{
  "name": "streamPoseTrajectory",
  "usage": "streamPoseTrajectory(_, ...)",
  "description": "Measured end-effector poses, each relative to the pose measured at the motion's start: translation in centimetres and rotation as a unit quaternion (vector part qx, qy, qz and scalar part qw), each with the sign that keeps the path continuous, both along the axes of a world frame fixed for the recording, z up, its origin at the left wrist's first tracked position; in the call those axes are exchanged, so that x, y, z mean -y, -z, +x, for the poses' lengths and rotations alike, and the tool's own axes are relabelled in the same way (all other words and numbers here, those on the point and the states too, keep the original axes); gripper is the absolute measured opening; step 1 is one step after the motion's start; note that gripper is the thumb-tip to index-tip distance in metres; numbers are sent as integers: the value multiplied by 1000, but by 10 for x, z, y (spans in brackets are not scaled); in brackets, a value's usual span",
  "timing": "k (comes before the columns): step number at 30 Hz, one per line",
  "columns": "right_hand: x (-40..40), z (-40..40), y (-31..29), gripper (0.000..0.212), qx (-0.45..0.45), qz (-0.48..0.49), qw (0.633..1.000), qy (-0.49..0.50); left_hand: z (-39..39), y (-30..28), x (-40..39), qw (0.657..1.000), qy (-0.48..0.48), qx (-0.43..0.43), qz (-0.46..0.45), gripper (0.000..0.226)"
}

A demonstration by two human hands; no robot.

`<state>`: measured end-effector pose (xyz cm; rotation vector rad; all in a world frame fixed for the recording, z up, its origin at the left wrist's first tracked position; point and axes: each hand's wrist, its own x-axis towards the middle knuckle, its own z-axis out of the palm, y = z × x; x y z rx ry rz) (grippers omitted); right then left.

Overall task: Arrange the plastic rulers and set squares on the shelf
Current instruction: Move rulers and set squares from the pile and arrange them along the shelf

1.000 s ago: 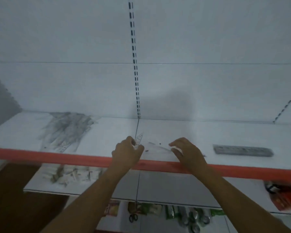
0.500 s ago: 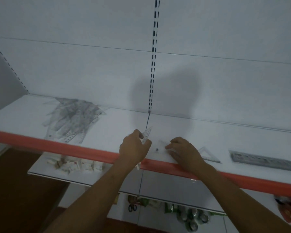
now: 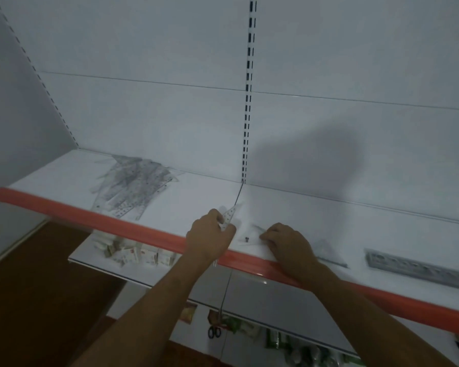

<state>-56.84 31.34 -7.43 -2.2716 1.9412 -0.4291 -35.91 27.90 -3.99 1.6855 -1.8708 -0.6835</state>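
My left hand [image 3: 210,238] grips a clear plastic ruler [image 3: 229,215] whose end sticks up past the fingers. My right hand [image 3: 289,245] rests on the white shelf [image 3: 191,205] with curled fingers on a clear set square [image 3: 252,235] lying flat. Another clear set square [image 3: 329,251] lies just right of that hand. A loose heap of clear rulers and set squares [image 3: 133,186] lies at the shelf's left. A grey stack of rulers [image 3: 419,268] lies at the far right.
The shelf has an orange front edge [image 3: 117,223] and a slotted upright [image 3: 248,102] in the white back wall. A lower shelf holds small boxes [image 3: 135,254]. Scissors [image 3: 214,331] and green packets [image 3: 276,340] hang lower down.
The camera has turned so the shelf appears tilted and shifted right. Both hands stay at the shelf's front edge, left still holding the ruler, right still on the set square.
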Motion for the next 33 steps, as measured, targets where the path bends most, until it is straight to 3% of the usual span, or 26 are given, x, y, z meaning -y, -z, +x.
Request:
streamPoseTrajectory(4,0,5,-2,28,-14,-7,1000,13,-7,0,-9,1000,-5,19,2,21)
streamPoseTrajectory(17,0,8,-3,29,-18,-24,999,22,-1,0,-11,1000,-12,23,15,20)
streamPoseTrajectory(23,-1,6,-4,30,-88,-33,996,-15,-8,-3,-10,1000,-7,23,14,20)
streamPoseTrajectory(29,-5,12,-7,36,-42,-13,999,21,-13,0,-13,999,-2,41,19,22)
streamPoseTrajectory(33,-5,14,-7,37,-52,-8,998,30,-14,-1,-15,995,-9,97,-7,28)
